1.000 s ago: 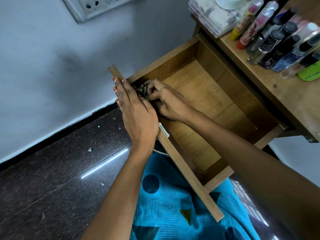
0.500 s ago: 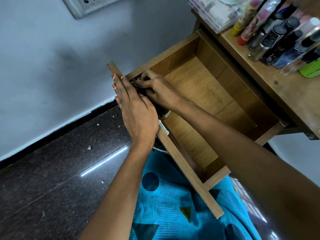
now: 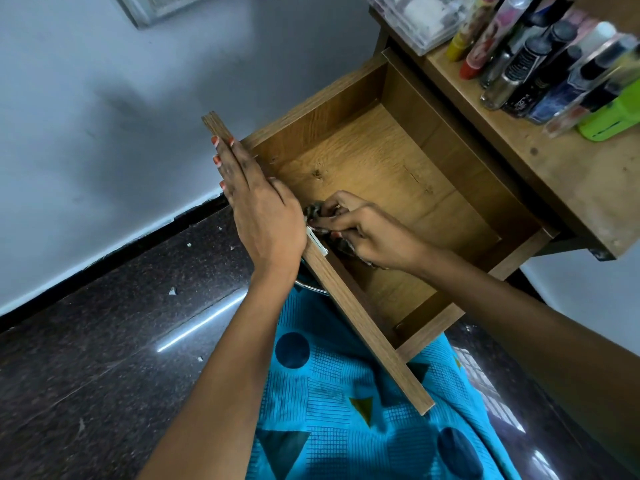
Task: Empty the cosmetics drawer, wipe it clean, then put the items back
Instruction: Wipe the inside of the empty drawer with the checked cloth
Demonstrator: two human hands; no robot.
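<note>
Inside the drawer (image 3: 398,174), right hand (image 3: 374,233) is gripping a cloth (image 3: 313,211); left hand (image 3: 263,216), fingers straight, is pressing the front panel (image 3: 363,323).

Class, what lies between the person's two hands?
The drawer's front panel: left hand rests on its outer side, right hand grips a cloth inside. Head view.

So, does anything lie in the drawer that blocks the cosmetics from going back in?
Only the right hand and its cloth, against the front wall of the drawer; the rest of its floor shows bare wood.
</note>
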